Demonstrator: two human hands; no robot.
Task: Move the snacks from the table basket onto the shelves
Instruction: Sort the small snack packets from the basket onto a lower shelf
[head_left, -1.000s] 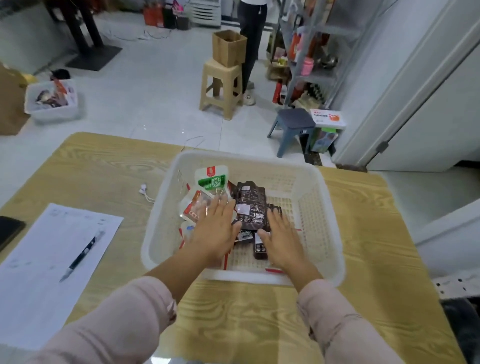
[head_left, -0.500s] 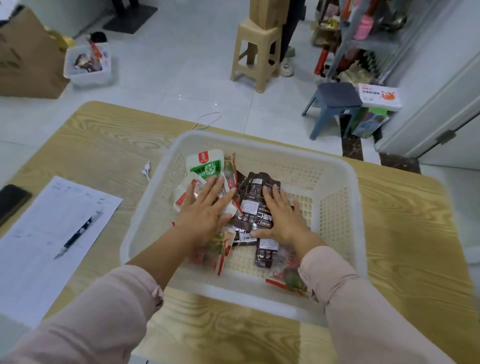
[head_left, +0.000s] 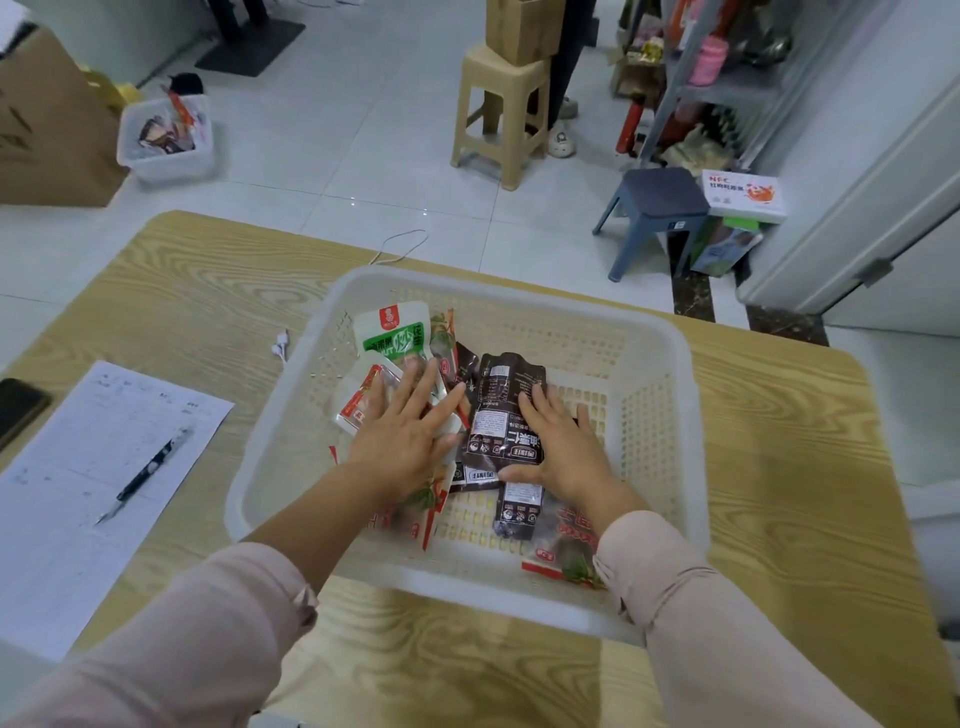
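Hands (head_left: 405, 441) (head_left: 563, 452) flat on snacks (head_left: 501, 415) in basket (head_left: 670, 415); paper (head_left: 78, 467), pen (head_left: 143, 475) left.

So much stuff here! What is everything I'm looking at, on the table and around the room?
Table: one, light wood grain, foreground.
Basket: one, white perforated plastic, on the table.
Snack packets: several, inside the basket; a green-and-white one at the back left, dark ones in the middle, red-and-clear ones near the front.
Paper sheet: one, white, table left.
Pen: one, dark, on the paper.
Phone: one, black, left table edge.
Earphones: white, left of the basket.
Floor bin: one, white, holding packets.
Stools: one beige carrying a cardboard box, one blue-grey.
Shelf unit: grey, far right, stocked.
Left hand: flat on packets.
Right hand: flat on dark packets.
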